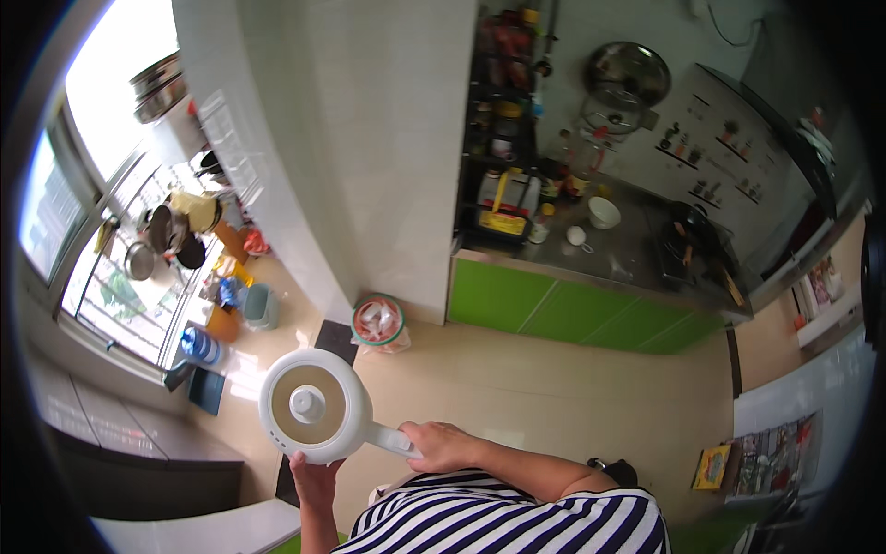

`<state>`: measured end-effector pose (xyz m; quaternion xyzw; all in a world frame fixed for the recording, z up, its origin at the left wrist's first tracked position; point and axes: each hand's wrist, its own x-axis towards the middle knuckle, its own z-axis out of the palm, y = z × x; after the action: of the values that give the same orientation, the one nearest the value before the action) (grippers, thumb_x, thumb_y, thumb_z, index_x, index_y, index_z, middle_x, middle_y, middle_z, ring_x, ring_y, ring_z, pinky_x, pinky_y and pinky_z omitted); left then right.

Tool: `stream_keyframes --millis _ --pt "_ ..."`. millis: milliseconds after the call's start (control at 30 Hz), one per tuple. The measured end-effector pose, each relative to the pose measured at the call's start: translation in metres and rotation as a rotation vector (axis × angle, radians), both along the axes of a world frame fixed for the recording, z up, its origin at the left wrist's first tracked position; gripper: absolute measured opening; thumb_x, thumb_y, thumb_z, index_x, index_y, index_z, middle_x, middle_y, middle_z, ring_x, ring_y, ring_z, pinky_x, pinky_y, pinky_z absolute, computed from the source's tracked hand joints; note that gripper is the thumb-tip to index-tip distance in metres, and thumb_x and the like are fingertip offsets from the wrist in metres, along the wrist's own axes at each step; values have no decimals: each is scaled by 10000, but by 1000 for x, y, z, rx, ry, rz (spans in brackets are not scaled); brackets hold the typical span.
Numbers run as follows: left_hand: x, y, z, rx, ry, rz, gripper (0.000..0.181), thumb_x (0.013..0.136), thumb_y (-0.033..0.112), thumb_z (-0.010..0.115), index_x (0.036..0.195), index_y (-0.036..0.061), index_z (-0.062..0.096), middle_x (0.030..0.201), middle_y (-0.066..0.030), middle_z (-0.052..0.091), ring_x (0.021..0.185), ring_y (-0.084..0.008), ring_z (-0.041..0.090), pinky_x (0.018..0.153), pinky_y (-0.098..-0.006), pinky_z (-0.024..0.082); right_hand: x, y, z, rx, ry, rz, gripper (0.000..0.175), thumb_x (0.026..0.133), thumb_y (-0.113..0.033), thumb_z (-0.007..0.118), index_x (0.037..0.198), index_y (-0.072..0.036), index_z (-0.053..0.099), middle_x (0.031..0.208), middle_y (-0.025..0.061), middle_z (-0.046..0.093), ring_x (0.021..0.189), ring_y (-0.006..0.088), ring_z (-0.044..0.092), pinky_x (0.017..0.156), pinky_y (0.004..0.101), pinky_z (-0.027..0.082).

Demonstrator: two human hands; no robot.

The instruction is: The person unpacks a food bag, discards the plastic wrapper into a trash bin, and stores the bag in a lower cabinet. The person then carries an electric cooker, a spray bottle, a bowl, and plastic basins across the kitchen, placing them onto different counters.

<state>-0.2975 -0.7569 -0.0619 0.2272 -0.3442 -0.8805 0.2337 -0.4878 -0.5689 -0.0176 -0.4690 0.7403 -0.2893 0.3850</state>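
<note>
A white electric cooking pot [315, 406] with a long handle and a lid with a clear, tinted centre and white knob is held up before me. My right hand [443, 447] is closed around the end of its handle. My left hand [315, 478] is at the pot's near side, thumb on the rim and the other fingers hidden beneath it. The inside of the pot cannot be made out through the lid.
A lined waste bin [378, 322] stands by the wall's foot. Beyond is a steel counter [616, 242] over green cabinets, with a white bowl [603, 212] and a wok [692, 225]. Pans hang at the left window, above a grey bin [260, 307]. A white surface edge [201, 526] lies lower left.
</note>
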Motion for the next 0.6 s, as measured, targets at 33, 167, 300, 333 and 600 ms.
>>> stream_keyframes --millis 33,167,300,333,600 --pt "-21 8 0 -1 0 -25 798 770 423 593 1403 152 191 1373 -105 362 1204 -302 453 908 -528 453 -13 14 0 -1 0 -25 400 730 -224 613 1052 -11 509 885 205 628 829 369 612 759 434 474" --pt "-107 42 -8 -29 11 -143 811 762 418 618 1399 161 187 1364 -104 361 1210 -300 446 924 -520 445 -57 75 0 51 58 -212 386 728 -218 602 1032 -1 505 866 205 629 813 364 617 732 428 485" --pt "-183 74 -19 -58 -48 -323 718 784 421 580 1365 123 282 1358 -102 388 1213 -309 440 949 -544 407 -87 129 -16 77 108 -454 379 717 -207 600 1023 -2 508 845 190 634 785 358 619 709 435 489" --pt "-202 83 -14 -77 -50 -382 724 786 424 588 1368 139 265 1365 -100 374 1214 -315 436 936 -548 416 -93 143 -14 63 102 -504 387 730 -225 605 1039 -12 513 842 184 640 782 360 623 702 436 491" --pt "-334 148 -17 -121 -80 -802 897 777 474 652 1427 260 71 1406 -88 263 1251 -326 373 904 -525 444 -119 222 -19 95 40 -907 435 740 -285 637 1036 8 511 865 203 638 798 378 620 714 436 490"
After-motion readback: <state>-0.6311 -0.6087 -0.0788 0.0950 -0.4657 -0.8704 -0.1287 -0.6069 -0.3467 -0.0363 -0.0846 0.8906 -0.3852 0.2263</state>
